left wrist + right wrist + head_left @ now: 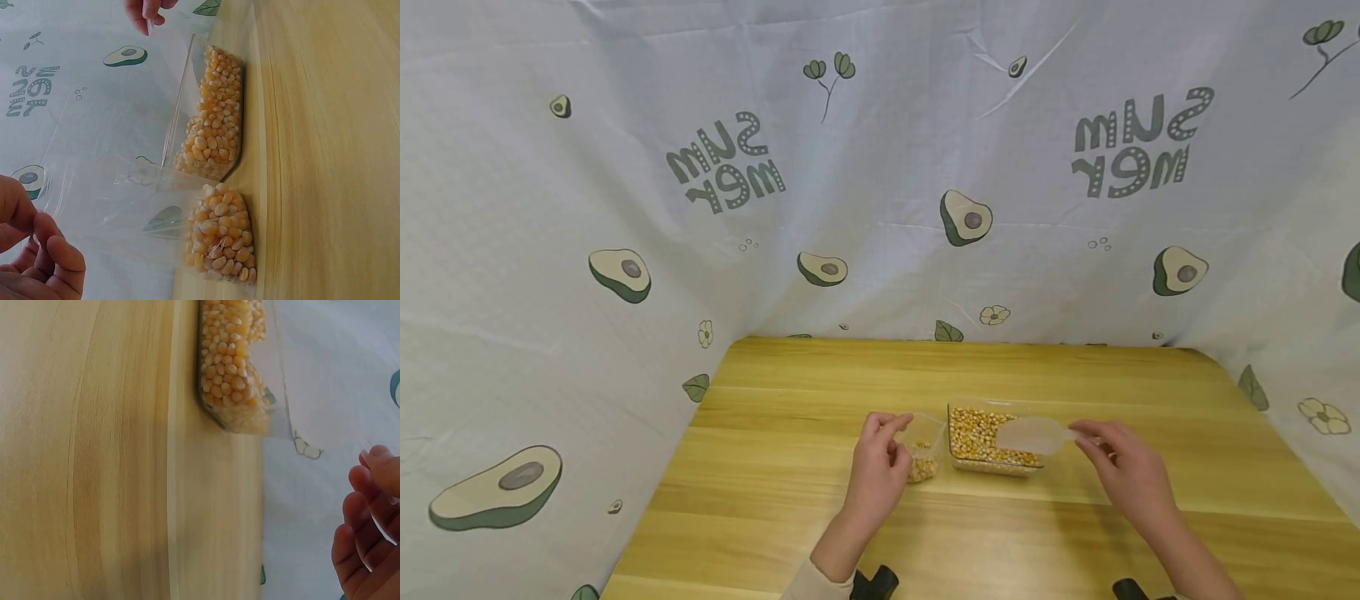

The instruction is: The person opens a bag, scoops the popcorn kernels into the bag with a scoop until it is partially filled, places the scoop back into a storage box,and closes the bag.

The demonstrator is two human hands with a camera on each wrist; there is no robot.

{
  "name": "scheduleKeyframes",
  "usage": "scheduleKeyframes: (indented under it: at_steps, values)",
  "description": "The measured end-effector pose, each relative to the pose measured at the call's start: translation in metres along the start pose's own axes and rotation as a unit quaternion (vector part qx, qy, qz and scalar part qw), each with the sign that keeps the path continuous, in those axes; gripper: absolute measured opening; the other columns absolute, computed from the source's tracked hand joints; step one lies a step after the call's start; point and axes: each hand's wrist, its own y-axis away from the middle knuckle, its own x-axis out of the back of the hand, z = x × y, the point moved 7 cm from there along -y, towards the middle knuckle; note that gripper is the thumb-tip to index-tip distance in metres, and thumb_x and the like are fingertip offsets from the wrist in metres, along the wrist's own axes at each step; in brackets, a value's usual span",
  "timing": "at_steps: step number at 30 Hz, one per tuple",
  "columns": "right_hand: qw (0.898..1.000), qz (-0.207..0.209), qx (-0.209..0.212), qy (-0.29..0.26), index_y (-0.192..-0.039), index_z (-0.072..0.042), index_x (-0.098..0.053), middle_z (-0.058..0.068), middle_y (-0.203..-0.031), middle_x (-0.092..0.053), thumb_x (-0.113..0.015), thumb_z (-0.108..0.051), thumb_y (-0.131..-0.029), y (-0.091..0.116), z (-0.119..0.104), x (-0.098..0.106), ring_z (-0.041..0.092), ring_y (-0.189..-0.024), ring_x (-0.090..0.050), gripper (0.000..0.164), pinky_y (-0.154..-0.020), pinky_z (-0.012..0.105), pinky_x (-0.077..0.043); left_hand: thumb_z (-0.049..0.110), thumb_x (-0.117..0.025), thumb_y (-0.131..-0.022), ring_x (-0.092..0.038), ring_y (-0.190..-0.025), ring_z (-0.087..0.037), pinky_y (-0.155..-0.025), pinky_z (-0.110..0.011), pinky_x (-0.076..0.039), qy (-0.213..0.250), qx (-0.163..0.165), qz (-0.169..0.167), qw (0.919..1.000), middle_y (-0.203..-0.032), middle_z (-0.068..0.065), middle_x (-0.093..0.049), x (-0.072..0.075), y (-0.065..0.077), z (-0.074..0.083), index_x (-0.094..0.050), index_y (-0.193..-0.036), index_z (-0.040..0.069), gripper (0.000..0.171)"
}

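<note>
Nearest, at the bottom of the view from the head, are a light sleeve [816, 583] and a dark piece [883, 581] by the left wrist. Next come the 2 hands. The left hand [880, 467] has its thumb and fingertips pinched together on the top edge of a clear bag [925, 429]. The other fingers are bent. The right hand [1126, 471] pinches the thin handle of a pale scoop [1033, 435], with its other fingers curled.

The bag stands on the wooden table [760, 450], about midway from the left edge to the right edge. Corn fills the low part of it, and its top part is see-through film. Just to its right is a clear box [996, 463] with a lot of yellow corn [973, 433] inside. I cannot tell if bag and box touch.

The scoop reaches across the box's right side, with its front end at the corn. How deep it goes is hard to see. There is lots of wood from the bag to the table's left edge, and from the box to the right edge. A smaller strip runs behind the box to the far edge. Past that hangs a pale cloth [880, 167] with avocados, leaves, flowers and 2 back-to-front "SUMMER" words.
</note>
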Motion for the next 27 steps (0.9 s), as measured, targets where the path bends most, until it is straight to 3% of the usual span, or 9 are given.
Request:
scheduleKeyframes:
  at_steps: [17, 27]
  values:
    - [0.998, -0.003, 0.051, 0.022, -0.104, -0.009, -0.073, 0.001, -0.087, -0.066, -0.072, 0.000, -0.086, 0.000, -0.013, -0.010, -0.009, -0.064, -0.044, 0.021, -0.050, 0.021, -0.039, -0.012, -0.053, -0.087, -0.033, -0.059, 0.002, -0.054, -0.013, -0.037, 0.004, -0.004, 0.004, 1.0000, -0.112, -0.011, -0.054, 0.000, 0.000, -0.002, -0.066, -0.126, -0.003, 0.043]
    - [0.999, -0.025, 0.036, 0.030, -0.103, -0.011, -0.074, -0.002, -0.086, -0.066, -0.073, -0.003, -0.086, 0.002, -0.014, -0.019, -0.007, -0.064, -0.045, 0.020, -0.051, 0.021, -0.039, -0.012, -0.052, -0.087, -0.033, -0.059, 0.001, -0.055, -0.014, -0.036, 0.008, 0.004, 0.001, 1.0000, -0.112, -0.011, -0.054, 0.001, 0.001, -0.001, -0.065, -0.127, -0.003, 0.043]
